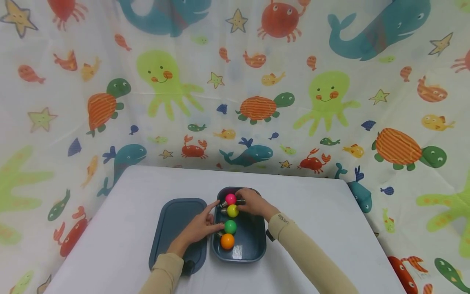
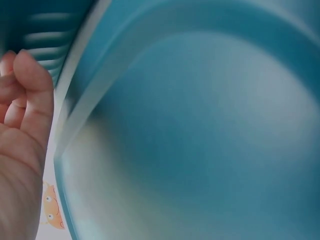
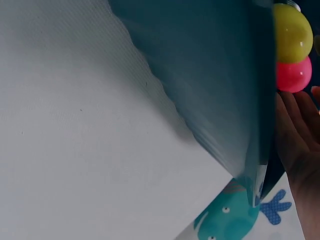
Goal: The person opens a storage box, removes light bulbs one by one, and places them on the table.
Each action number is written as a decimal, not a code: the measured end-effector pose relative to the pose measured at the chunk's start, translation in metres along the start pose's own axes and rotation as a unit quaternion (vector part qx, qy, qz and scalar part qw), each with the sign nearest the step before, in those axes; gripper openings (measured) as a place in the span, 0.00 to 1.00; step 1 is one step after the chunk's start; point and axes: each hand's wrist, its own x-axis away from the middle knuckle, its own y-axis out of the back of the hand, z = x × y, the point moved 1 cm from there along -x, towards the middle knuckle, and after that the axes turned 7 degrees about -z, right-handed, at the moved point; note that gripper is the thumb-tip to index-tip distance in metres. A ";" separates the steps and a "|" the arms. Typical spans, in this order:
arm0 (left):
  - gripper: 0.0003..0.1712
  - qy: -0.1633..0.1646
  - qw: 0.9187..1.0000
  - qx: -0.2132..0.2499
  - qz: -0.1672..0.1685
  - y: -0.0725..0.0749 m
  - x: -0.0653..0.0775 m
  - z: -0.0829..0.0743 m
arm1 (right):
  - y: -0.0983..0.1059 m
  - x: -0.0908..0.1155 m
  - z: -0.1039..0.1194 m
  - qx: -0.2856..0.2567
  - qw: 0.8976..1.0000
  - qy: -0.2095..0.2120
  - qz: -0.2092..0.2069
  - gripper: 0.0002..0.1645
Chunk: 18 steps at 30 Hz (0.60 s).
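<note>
Colored light bulbs lie in a row along the left side of a dark blue-grey box [image 1: 249, 255]: pink [image 1: 230, 199], yellow [image 1: 233, 210], green [image 1: 230, 226] and orange [image 1: 227, 241]. Their screw bases point left. My left hand [image 1: 198, 226] reaches over the box's left rim, index finger stretched toward the pink bulb's base, thumb by the green bulb. Its other fingers bend inward. From the far right side, my right hand [image 1: 253, 202] reaches in, fingertips close to the pink and yellow bulbs. In the right wrist view, its fingers [image 3: 295, 112] extend up against the pink bulb.
Left of the box lies its matching flat lid [image 1: 178, 222], under my left forearm. Both rest on a white-covered table [image 1: 304, 216]. A curtain printed with sea animals [image 1: 257, 134] hangs behind the table and along its sides.
</note>
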 end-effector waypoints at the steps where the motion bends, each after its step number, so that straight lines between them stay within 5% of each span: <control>1: 0.50 0.000 1.000 -0.001 0.000 0.000 0.000 0.000 | 0.000 0.001 0.001 -0.003 1.000 -0.003 0.002 0.27; 18: 0.50 -0.004 1.000 -0.004 0.004 0.000 0.000 0.003 | -0.020 0.005 0.003 0.021 0.999 -0.009 0.032 0.23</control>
